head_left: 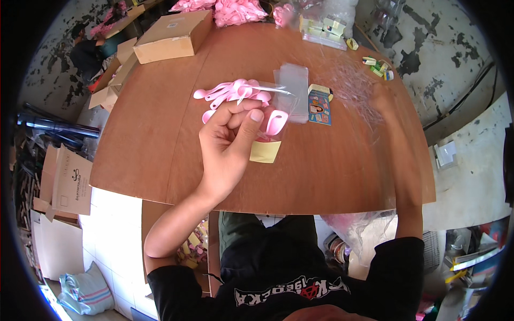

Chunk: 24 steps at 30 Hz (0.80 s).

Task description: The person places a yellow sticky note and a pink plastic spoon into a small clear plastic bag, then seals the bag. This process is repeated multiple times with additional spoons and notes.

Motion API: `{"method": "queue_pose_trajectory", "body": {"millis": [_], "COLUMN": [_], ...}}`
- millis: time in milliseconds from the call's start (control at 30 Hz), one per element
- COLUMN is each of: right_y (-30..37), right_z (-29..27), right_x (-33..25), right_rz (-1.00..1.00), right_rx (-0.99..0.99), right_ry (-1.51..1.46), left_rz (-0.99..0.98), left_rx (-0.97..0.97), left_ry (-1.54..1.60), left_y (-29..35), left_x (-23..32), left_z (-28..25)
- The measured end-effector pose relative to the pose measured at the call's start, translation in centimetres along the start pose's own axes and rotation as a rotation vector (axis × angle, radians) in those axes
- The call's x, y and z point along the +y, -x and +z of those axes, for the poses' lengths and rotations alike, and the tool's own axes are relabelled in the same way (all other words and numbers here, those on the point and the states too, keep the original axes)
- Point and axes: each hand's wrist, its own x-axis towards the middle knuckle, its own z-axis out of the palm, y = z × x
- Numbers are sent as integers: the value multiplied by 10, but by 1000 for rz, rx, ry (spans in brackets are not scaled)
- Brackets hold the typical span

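Note:
My left hand (227,147) is closed, thumb against fingers, on the top of a small clear plastic bag (282,95). Through the film show a pink scoop (276,123) and a yellow card (265,152). Just beyond the fingers lies a pile of pink plastic spoons (218,94), partly hidden by this hand. A stack of flat clear bags (294,91) sits to its right, beside blue printed cards (319,111). Farther right, my right hand (382,101) reaches to a heap of thin clear plastic strips (350,85); motion smears its fingers.
A closed cardboard box (171,37) stands at the table's far left, with bags of pink spoons (238,12) at the back. Small yellow and green boxes (379,68) lie near the right edge. Below the table is an open box of yellow and pink pieces (195,246).

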Motion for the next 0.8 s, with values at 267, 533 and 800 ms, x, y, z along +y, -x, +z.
{"method": "queue_pose_trajectory", "body": {"millis": [267,533,800], "right_y": [94,125,122], "right_z": [54,92,88], "right_x": [-136,-204,-216], "right_rz": [-407,-485,-356], "right_rx": [-142,-21,-176], "right_ry": [-432,-618,-687], "left_rz": [-126,18,133], "left_rx": [17,-68,-256], "left_ry": [64,82,-292], "left_y": [1,11,3], "left_x": [-2,-27,-15], "left_z": [22,31,10]}}
